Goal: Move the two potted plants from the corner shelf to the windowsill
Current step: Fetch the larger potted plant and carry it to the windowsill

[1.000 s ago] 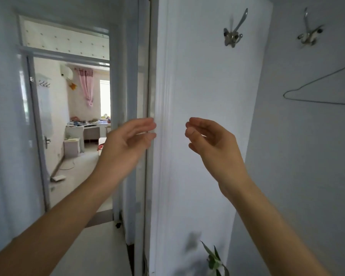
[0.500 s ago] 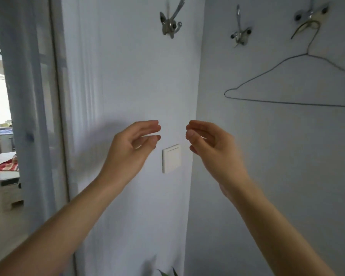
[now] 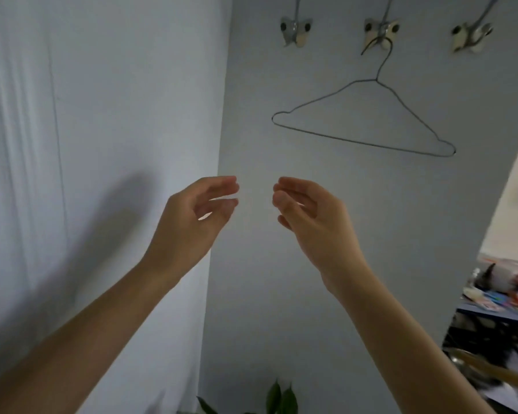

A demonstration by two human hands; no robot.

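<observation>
Both my hands are raised in front of a white wall corner, palms facing each other. My left hand (image 3: 196, 216) has curled fingers held apart and holds nothing. My right hand (image 3: 307, 212) mirrors it a short gap to the right, also with nothing in it. At the bottom edge, between my forearms, green leaf tips of a plant (image 3: 278, 398) poke into view; its pot and the shelf are out of frame. No windowsill is visible.
A wire hanger (image 3: 368, 124) hangs from the middle of three wall hooks (image 3: 380, 34) above my hands. At the right edge stands a dark cluttered table (image 3: 497, 309) with colourful items. The left wall (image 3: 102, 115) carries my arm's shadow.
The view has swung right: the doorway and light switch have left the frame, the hanger and hooks have moved to the centre, and the cluttered table has appeared. My hands keep the same pose.
</observation>
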